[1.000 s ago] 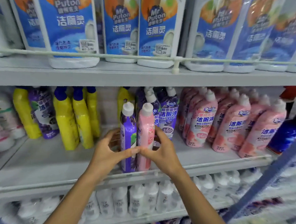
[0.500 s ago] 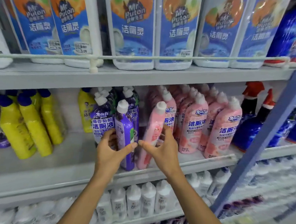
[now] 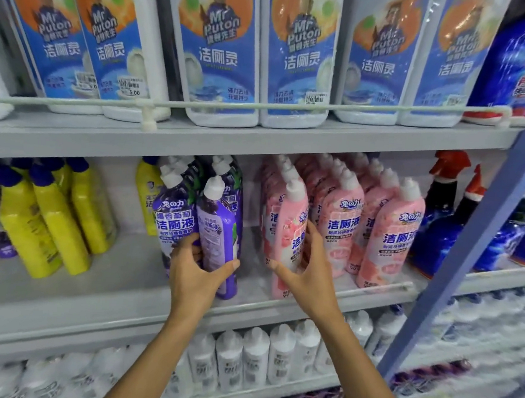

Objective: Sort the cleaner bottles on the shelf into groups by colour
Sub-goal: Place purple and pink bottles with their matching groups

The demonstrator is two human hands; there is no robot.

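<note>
- Head view: left hand (image 3: 195,274) grips the front purple bottle (image 3: 219,233) low on its body. The fingers (image 3: 190,243) curl round its left side and the thumb lies on its right side.
- The purple bottle stands near the front edge of the middle shelf (image 3: 111,288), roughly upright with a white cap. It is just beside the other purple bottles (image 3: 174,215) to its left and behind it.
- Right hand (image 3: 309,272) holds the front pink bottle (image 3: 285,225). Its fingers (image 3: 310,232) wrap the bottle's right side and the thumb is spread across the lower front.
- The pink bottle leans slightly, base near the shelf's front edge. It sits at the left end of the pink bottles (image 3: 388,237), touching or just beside them.
- A strip of bare shelf shows between the two held bottles; the hands are apart.
- Yellow bottles (image 3: 47,225) with blue caps are at the left of the same shelf, well apart from both hands. One more yellow stands behind the purple group.
- A stray purple one sits among the yellows at the far left edge.
- Blue spray bottles (image 3: 440,237) with red triggers are to the right of the pink group.
- White jugs (image 3: 224,52) with blue labels fill the shelf above; white bottles (image 3: 254,355) line the shelf below.
- A blue post (image 3: 483,243) slants across the right side.
</note>
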